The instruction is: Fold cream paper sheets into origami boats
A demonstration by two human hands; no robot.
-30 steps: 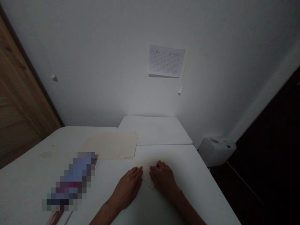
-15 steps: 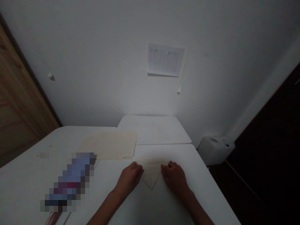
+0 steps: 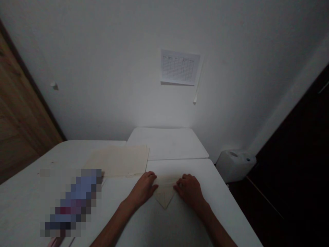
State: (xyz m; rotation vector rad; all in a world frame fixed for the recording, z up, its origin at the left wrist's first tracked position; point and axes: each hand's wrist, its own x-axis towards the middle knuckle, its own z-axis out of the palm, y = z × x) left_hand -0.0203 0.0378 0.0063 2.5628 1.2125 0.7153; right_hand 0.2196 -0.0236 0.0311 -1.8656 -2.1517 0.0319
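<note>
A cream sheet of paper [image 3: 164,195], folded into a triangle that points toward me, lies on the white table [image 3: 180,223]. My left hand [image 3: 142,188] rests on its left edge, fingers flat and close together, pressing the paper down. My right hand [image 3: 190,189] sits at the paper's right edge with its fingers curled at the top right corner. Whether those fingers pinch the paper I cannot make out in the dim light.
A stack of cream sheets [image 3: 119,160] lies behind my left hand. A blurred-out patch [image 3: 72,202] covers something at the left. A smaller white table [image 3: 168,142] stands against the wall, under a printed chart [image 3: 180,67]. A white container [image 3: 235,163] sits on the floor at right.
My hands began close together over the paper, then spread apart to its left and right edges, showing the triangle. Since then both hands have shifted slightly away from me along the fold.
</note>
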